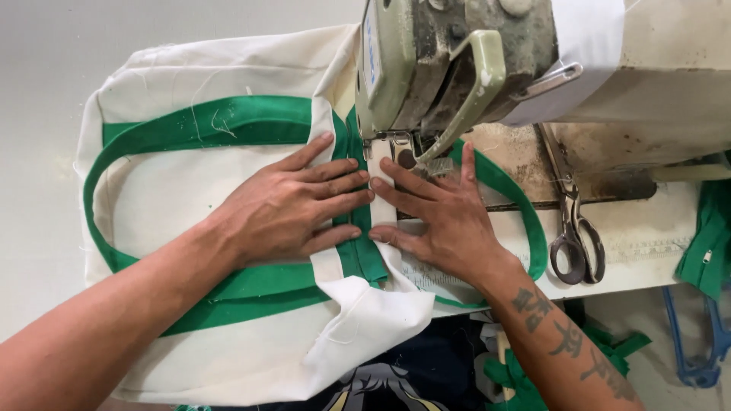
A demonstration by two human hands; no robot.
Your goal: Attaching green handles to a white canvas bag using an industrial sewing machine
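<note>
A cream canvas bag point(228, 68) with green strap handles point(190, 125) lies flat on the sewing table under the head of a worn green-grey sewing machine point(442, 61). My left hand point(293, 205) lies flat on the fabric, fingers spread, pressing the cream and green layers just left of the presser foot point(392, 144). My right hand point(442, 217) presses the fabric from the right, fingertips meeting the left hand's at the seam below the foot. Neither hand grips anything.
Metal scissors point(575, 228) lie on the machine bed to the right of my right hand. Green fabric pieces point(708, 236) hang at the right edge and sit below the table. The pale table top point(38, 114) extends to the left.
</note>
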